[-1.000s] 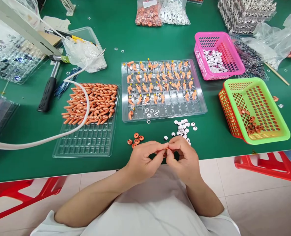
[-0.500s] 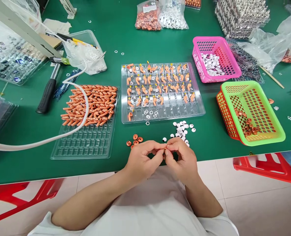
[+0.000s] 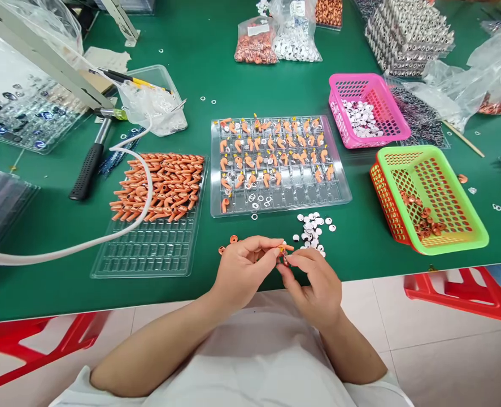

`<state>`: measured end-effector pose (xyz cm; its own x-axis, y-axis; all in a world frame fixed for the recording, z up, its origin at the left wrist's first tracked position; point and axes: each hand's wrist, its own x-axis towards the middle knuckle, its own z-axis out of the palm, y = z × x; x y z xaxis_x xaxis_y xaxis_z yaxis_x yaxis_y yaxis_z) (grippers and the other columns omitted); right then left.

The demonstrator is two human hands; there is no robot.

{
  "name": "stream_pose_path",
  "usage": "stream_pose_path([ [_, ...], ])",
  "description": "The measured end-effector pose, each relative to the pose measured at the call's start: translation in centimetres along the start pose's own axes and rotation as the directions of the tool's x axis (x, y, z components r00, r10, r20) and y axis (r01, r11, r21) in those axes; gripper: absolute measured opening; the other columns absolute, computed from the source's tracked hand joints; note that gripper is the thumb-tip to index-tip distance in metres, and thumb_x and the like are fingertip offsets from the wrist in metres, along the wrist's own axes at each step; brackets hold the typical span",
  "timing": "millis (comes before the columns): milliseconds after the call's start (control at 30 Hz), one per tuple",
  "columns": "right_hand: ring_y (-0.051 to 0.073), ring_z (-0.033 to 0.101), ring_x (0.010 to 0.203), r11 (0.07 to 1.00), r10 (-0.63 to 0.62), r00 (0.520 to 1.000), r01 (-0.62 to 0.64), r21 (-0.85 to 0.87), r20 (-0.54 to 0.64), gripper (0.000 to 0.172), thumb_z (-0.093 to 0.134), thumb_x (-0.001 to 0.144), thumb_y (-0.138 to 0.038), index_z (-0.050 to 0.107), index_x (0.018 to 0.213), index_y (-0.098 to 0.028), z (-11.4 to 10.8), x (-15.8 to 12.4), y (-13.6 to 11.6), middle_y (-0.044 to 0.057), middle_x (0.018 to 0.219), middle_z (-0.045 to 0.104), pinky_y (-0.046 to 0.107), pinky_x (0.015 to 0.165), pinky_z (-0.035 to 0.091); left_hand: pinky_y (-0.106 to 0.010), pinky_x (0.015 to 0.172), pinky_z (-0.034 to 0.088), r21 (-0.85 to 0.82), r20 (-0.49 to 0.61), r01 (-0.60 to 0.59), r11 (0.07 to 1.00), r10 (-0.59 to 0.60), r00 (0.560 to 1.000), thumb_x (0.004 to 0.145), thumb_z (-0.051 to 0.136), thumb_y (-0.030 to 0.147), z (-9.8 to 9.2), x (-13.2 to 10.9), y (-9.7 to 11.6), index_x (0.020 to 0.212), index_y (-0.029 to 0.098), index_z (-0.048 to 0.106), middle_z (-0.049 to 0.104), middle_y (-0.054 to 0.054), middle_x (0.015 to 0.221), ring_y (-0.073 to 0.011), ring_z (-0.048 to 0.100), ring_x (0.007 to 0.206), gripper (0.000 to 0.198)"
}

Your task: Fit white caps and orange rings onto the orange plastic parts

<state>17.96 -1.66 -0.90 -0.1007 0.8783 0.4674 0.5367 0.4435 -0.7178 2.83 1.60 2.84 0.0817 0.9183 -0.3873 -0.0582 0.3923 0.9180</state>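
A small orange part [image 3: 287, 248] sits pinched between the two hands at the near edge of the green counter [image 3: 199, 73], just above the person's white shirt. The left hand [image 3: 244, 270] has its grip closed on the part, thumb and forefinger together around its left end. The right hand [image 3: 316, 280] meets it from the other side, fingertips pressed together on a tiny dark piece [image 3: 284, 259] right beneath the part; what that piece is cannot be told.

Just beyond the left hand lie a few loose copper rings [image 3: 233, 239], partly hidden by its fingers. Just beyond the right hand is a scatter of white discs [image 3: 313, 227].

Further back stands a clear tray [image 3: 343, 186] whose compartments hold rows of orange parts, its nearest rows mostly bare save for some small rings. To its left another clear tray [image 3: 148, 254] carries a heap of orange pieces [image 3: 161, 183], with a white hose [image 3: 85, 244] curving over it. A hammer [image 3: 90, 164] lies further left.

On the right, a green basket [image 3: 466, 237] holds copper rings and a pink basket [image 3: 339, 113] behind it holds white discs. Bags [image 3: 256, 42] of parts lie at the far side.
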Motion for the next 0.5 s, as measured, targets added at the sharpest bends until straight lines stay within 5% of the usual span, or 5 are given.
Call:
stream_pose_path([
  [200,0.019,0.068,0.082,0.971,0.158,0.987,-0.155,0.184,-0.003,0.025,0.061,0.089,-0.008,0.065,0.104,-0.028,-0.2,0.1,-0.5,0.004,0.091,0.071,0.033,0.069,0.058,-0.029,0.074,0.060,0.123,-0.047,-0.093,0.988,0.100,0.994,0.081,0.070,0.022,0.0,-0.1,-0.5,0.091,0.015,0.078,0.080,-0.008,0.092,-0.0211,0.075,0.083,0.015],
  [367,0.019,0.068,0.087,0.838,0.345,0.930,-0.367,0.404,0.130,0.019,0.062,0.091,-0.015,0.068,0.104,-0.028,-0.3,-0.6,0.0,0.005,0.097,0.070,0.034,0.072,0.060,-0.028,0.073,0.060,0.095,-0.008,-0.139,0.986,0.141,0.990,0.084,0.067,0.021,0.2,-0.2,-1.1,0.094,0.017,0.078,0.080,-0.006,0.092,-0.0195,0.074,0.080,0.015],
  [500,0.017,0.068,0.085,0.733,0.427,0.896,-0.422,0.534,0.122,0.016,0.064,0.091,-0.018,0.070,0.102,-0.028,0.1,-1.2,0.2,0.004,0.097,0.071,0.030,0.068,0.061,-0.027,0.069,0.057,0.130,-0.026,-0.231,0.964,0.236,0.971,0.085,0.065,0.018,0.5,-0.4,-1.9,0.094,0.018,0.079,0.079,-0.006,0.087,-0.0173,0.072,0.075,0.017],
])
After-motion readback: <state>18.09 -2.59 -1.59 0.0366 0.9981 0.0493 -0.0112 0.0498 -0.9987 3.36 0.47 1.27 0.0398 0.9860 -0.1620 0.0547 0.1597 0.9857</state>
